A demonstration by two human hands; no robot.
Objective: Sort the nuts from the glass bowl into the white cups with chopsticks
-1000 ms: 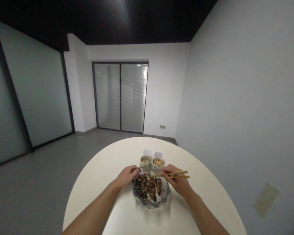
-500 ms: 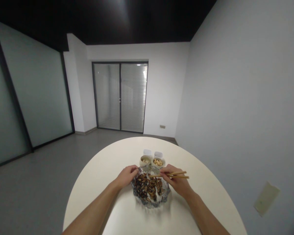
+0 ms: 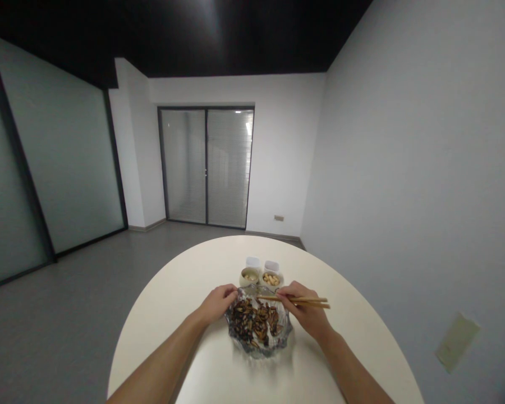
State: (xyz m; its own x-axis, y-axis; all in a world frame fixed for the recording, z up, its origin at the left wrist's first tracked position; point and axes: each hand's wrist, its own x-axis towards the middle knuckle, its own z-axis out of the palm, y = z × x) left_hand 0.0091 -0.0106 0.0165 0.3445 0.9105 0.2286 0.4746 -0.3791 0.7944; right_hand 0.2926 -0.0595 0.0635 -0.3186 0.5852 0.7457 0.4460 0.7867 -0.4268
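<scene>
A clear glass bowl with a wavy rim (image 3: 256, 352) stands on the table, holding a heap of small dark and brown pieces (image 3: 252, 322), too small to name surely. My left hand (image 3: 219, 302) has its fingers closed on the bowl's left rim. In my right hand (image 3: 305, 306) is a pair of wooden chopsticks (image 3: 313, 302), their tips over the far part of the bowl. Whether a small piece is pinched between the tips, I cannot make out. Just beyond the bowl are a small cup with a few pale pieces (image 3: 244, 279) and another with tan, nut-like pieces (image 3: 272, 279).
Two small white containers (image 3: 253, 261) (image 3: 271, 266) sit behind the cups. Everything rests on a round cream table (image 3: 172, 303). A plain wall (image 3: 404, 168) rises close on the right; glass doors (image 3: 206, 168) are across the room.
The chopstick tips have moved away from me, toward the bowl's far side, and my right hand has shifted slightly right. My left hand stays on the rim.
</scene>
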